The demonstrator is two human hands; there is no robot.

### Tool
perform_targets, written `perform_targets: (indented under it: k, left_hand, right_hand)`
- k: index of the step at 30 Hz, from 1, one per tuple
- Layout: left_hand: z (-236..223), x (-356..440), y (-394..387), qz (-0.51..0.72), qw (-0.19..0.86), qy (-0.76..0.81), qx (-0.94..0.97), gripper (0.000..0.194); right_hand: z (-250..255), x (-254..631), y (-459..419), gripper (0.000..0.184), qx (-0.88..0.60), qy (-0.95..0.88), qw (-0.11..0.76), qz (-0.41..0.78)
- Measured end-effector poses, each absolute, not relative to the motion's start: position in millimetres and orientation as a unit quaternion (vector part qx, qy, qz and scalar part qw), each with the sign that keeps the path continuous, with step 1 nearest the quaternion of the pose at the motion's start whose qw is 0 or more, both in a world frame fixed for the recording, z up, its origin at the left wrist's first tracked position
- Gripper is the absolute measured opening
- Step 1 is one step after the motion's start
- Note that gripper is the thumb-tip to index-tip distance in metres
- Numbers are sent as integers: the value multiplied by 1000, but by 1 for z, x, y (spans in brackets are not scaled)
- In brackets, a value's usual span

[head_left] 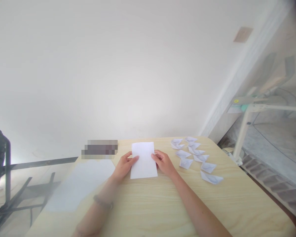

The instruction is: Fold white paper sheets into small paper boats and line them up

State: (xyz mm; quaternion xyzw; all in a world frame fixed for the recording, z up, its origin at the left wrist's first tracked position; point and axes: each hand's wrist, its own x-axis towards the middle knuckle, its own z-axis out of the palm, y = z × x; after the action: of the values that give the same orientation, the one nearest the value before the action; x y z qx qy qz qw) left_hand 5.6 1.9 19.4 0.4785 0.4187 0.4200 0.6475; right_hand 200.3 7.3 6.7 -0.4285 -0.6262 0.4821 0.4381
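A white rectangular sheet of paper (144, 161) is held upright-long between my two hands, just above or on the wooden table. My left hand (125, 165) grips its left edge, thumb on the front face and fingers behind. On the opposite edge, my right hand (163, 162) pinches the paper the same way. Whether the paper is folded or a single layer I cannot tell. Several folded paper boats (186, 163) sit in loose rows to the right of my right hand. Larger white paper sheets (81, 184) lie flat to the left of my left hand.
The pale wooden table (148, 210) stands against a white wall (138, 72). A pixelated dark object (100, 148) is at its back left. A black chair (0, 164) stands at the left, and a white metal frame (245, 128) is beyond the right edge.
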Motion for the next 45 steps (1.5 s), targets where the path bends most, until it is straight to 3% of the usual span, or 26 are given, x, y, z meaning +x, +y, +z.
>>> perform_targets:
  k: [7, 21, 27, 37, 41, 45]
  left_hand:
    - [21, 9, 1, 425, 662, 399, 471, 43]
    - [24, 8, 3, 419, 663, 432, 446, 39]
    - [24, 6, 7, 411, 703, 430, 388, 56]
    - [20, 5, 5, 410, 567, 469, 539, 44]
    - [19, 7, 4, 418, 563, 467, 539, 41]
    - [19, 10, 4, 418, 583, 459, 524, 43]
  right_hand:
    - [6, 204, 11, 27, -401, -591, 462, 526]
    - [10, 203, 8, 27, -437, -595, 484, 469]
    - [6, 204, 7, 28, -453, -605, 483, 441]
    - [7, 204, 4, 34, -436, -620, 454, 468]
    - [7, 205, 5, 43, -432, -590, 442, 520]
    - [8, 201, 3, 41, -473, -616, 446, 445]
